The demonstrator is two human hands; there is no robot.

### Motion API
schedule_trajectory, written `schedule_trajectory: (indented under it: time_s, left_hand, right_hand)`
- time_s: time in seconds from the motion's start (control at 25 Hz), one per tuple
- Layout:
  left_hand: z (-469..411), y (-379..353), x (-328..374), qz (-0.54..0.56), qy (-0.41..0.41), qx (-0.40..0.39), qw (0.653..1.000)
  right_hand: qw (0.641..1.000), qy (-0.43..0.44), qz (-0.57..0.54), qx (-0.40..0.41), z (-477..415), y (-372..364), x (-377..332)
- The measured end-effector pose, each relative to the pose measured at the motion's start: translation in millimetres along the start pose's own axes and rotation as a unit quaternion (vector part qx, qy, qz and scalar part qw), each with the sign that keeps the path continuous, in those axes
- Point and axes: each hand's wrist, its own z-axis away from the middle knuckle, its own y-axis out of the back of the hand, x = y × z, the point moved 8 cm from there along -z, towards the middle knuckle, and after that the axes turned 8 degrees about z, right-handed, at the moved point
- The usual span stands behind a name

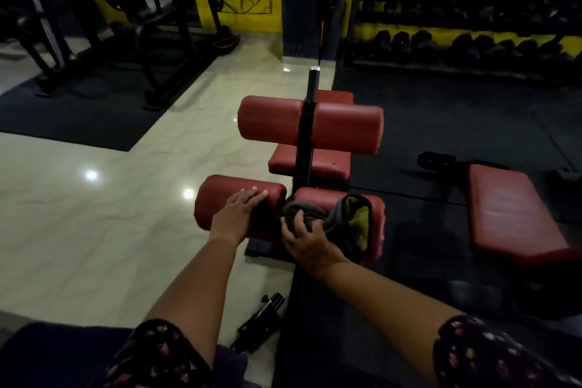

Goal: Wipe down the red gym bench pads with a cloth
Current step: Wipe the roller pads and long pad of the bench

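At the near end of the bench, just left of its black upright post (pixel 305 142), the lower left roller pad (pixel 217 201) is being pressed by the left hand (pixel 241 211), its fingers being held straight and flat across the red cover. Just right of the post, the lower right roller pad (pixel 379 217) is being draped by a grey cloth (pixel 356 220) with a yellow-green inner side. The cloth is being gripped by the right hand (pixel 310 241), the fingers being curled into its folds close beside the post. Farther along the post, the upper roller pad (pixel 346 126) is being carried across it on both sides, and the red seat pad (pixel 327 162) is being partly hidden behind it. Well to the right of the post, a second red pad (pixel 510 214) is being supported above the black floor mat (pixel 441 123).
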Motion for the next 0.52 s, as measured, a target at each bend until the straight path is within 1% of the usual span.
schedule_trajectory:
  time_s: [0.12, 0.2, 0.28, 0.4, 0.48, 0.52]
  left_hand:
    - [1, -6, -1, 0.034, 0.003, -0.013, 0.999]
    - [3, -8, 0, 0.034, -0.001, -0.025, 0.999]
    - [4, -5, 4, 0.035, -0.003, -0.017, 0.999]
    - [6, 3, 11, 0.062, 0.022, 0.025, 0.998]
    - [6, 10, 19, 0.065, 0.051, 0.068, 0.994]
    - [4, 15, 25, 0.067, 0.068, 0.092, 0.991]
  right_hand:
    - [1.000, -0.016, 0.015, 0.019, 41, -15, 12]
    - [0.999, -0.031, 0.014, 0.018, 71, -35, 23]
    - [0.997, -0.064, 0.014, 0.038, 107, -53, 37]
    - [0.991, -0.130, 0.004, 0.042, 150, -67, 58]
    - [0.990, -0.126, -0.002, 0.057, 157, -63, 67]
    - [0.989, -0.116, 0.003, 0.089, 157, -51, 66]
